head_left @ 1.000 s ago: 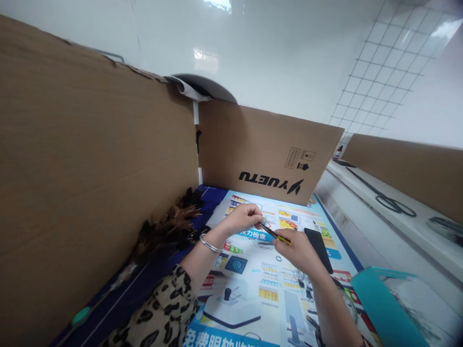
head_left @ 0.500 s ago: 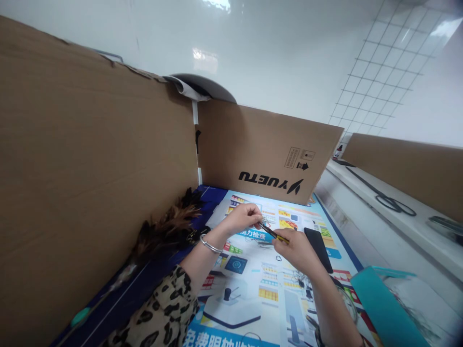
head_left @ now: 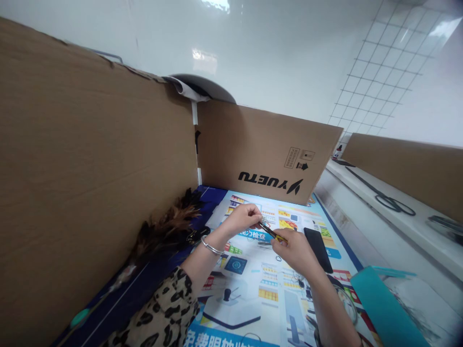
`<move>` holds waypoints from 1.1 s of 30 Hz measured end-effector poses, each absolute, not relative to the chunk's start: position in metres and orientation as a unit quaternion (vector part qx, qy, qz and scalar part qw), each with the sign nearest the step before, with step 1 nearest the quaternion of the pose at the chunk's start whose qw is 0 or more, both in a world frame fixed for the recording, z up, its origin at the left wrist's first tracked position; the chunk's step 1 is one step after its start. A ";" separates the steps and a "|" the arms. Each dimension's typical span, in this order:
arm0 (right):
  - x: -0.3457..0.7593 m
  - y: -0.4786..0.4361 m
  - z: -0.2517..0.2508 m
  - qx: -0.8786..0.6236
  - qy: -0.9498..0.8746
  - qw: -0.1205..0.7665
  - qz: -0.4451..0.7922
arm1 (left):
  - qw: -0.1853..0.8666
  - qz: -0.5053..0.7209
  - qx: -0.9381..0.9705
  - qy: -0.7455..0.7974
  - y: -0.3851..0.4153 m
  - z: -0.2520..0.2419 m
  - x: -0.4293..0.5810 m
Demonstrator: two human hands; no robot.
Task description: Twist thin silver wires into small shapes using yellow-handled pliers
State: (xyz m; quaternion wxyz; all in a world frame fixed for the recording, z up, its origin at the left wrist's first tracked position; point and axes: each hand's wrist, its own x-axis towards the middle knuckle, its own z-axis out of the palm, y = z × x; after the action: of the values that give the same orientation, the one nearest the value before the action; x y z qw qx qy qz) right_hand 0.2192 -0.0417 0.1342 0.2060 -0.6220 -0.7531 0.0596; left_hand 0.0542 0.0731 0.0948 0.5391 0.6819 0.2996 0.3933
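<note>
My right hand (head_left: 295, 249) is closed round a slim pair of pliers (head_left: 271, 232) with a dark front end and yellow-and-black handles. Its tip points up and left, meeting the fingers of my left hand (head_left: 246, 218). Those fingers are pinched together at the tip; a small thin piece seems to be there, too tiny to make out. Under the hands lies a printed sheet (head_left: 249, 274) with shop-like pictures and writing. A small dark ring (head_left: 278, 259) and some thin metal bits (head_left: 265, 243) rest on it beneath the pliers.
A black phone (head_left: 318, 249) lies right of my hands, with tangled thin wire (head_left: 299, 279) nearer me. Brown feathers (head_left: 170, 224) run along the left cardboard wall (head_left: 97, 159). Another cardboard panel (head_left: 260, 144) stands behind. A teal case (head_left: 387, 306) and scissors (head_left: 392, 202) are at the right.
The pliers and right hand have shifted very slightly, and the handles look a little more spread. My left hand stays in nearly the same place.
</note>
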 end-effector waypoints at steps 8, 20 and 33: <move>0.219 -0.042 0.132 -0.615 -0.759 0.207 0.053 | 0.540 0.387 0.679 0.311 0.072 0.095 0.054; 0.219 -0.041 0.133 -0.622 -0.754 0.202 0.065 | 0.560 0.390 0.665 0.304 0.072 0.097 0.053; 0.221 -0.046 0.138 -0.637 -0.746 0.190 0.040 | 0.606 0.385 0.629 0.299 0.070 0.104 0.051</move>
State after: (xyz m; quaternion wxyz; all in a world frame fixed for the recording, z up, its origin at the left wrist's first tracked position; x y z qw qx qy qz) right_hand 0.2205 -0.0457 0.1378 0.1895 -0.6375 -0.7457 0.0400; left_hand 0.0508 0.0705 0.1042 0.6057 0.6288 0.2993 0.3849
